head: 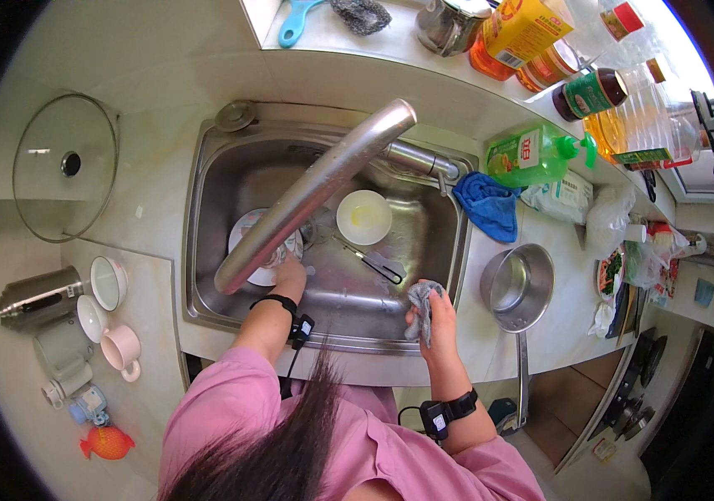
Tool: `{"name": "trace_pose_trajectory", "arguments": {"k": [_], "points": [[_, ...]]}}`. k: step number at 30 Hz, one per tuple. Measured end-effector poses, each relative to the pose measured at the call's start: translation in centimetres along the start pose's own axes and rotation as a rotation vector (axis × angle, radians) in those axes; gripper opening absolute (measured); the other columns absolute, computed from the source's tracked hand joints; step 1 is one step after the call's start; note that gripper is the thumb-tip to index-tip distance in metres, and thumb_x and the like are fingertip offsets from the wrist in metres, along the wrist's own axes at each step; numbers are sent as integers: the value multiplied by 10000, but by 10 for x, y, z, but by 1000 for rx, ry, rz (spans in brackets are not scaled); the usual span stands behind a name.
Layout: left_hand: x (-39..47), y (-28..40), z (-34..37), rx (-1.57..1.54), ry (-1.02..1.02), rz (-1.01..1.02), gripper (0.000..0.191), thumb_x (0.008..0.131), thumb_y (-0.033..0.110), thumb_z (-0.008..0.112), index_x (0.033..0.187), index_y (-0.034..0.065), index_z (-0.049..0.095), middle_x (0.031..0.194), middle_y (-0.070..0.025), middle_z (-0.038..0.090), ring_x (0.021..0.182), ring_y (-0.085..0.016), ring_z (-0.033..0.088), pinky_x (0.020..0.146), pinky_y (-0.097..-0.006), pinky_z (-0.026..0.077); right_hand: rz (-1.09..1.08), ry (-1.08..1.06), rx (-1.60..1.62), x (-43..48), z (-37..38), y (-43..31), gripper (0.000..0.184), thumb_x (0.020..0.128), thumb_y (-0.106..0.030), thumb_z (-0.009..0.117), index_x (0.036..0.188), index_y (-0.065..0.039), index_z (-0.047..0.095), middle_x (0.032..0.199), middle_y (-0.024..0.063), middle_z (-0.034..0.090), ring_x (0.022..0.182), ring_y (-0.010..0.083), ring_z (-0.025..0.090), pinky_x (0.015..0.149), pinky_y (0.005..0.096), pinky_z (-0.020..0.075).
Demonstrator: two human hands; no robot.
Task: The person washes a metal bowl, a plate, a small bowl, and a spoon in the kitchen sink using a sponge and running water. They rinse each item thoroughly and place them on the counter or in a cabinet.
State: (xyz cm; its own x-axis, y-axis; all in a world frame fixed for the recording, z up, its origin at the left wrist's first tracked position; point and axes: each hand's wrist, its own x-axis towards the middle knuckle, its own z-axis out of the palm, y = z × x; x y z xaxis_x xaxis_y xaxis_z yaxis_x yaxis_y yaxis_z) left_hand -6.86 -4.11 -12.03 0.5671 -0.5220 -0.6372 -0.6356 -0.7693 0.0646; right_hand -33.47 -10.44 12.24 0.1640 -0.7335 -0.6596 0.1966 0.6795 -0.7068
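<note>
My left hand (288,266) reaches into the left side of a stainless steel sink (332,293), on white dishes (244,227) partly hidden by the faucet (319,194); whether its fingers grip a dish cannot be told. In my right hand (439,325) is a crumpled grey cloth (421,307), over the sink's front right edge. A white bowl (364,217) with yellowish liquid sits in the basin. Just below it lies a metal utensil with a black-edged loop handle (377,266). Clear glassware (316,230) stands between the dishes and the bowl, partly behind the faucet.
Right of the sink are a steel saucepan (517,288), a blue cloth (488,205) and a green pump bottle (529,156). Left are a glass lid (65,168), bowls (108,283), a pink mug (121,348) and a steel kettle or flask (40,299). Several bottles (588,94) line the ledge.
</note>
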Motion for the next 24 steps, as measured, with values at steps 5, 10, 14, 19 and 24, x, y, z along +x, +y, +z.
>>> {"name": "trace_pose_trajectory", "arguments": {"k": [5,10,14,19,24], "points": [[-22,39,-15,-370,84,275,585,779,231,695,1199,-80,432,1231,-211,440,1025,-321,525,807,-407,476,2,21,92,6,-11,3,311,942,-233,443,1176,-29,473,931,90,592,738,192,596,669,326,504],[-27,120,17,-1674,-550,-360,279,861,168,609,1039,-16,499,991,-141,554,892,-227,579,712,-304,531,31,-35,186,10,-20,10,274,942,-211,457,1172,-66,418,997,110,588,812,207,590,709,352,502],[-3,139,38,-1881,-534,-287,253,878,79,540,1101,-25,482,1058,-164,541,923,-238,587,786,-315,535,84,-17,196,4,-30,8,283,941,-252,469,1169,-97,409,981,99,595,795,209,601,636,349,515],[4,145,32,-1821,-334,-324,330,876,11,481,1195,-50,422,1138,-190,516,1027,-301,558,848,-347,532,146,-11,209,-1,-37,2,258,924,-227,477,1144,-97,446,981,83,599,807,201,603,619,343,516],[-3,137,-4,-1440,-218,-151,436,753,-8,530,1176,-13,424,1113,-213,538,856,-311,638,604,-387,578,-3,-21,143,3,-24,2,313,893,-113,498,1199,-91,434,1097,86,550,900,203,582,726,342,508]]}}
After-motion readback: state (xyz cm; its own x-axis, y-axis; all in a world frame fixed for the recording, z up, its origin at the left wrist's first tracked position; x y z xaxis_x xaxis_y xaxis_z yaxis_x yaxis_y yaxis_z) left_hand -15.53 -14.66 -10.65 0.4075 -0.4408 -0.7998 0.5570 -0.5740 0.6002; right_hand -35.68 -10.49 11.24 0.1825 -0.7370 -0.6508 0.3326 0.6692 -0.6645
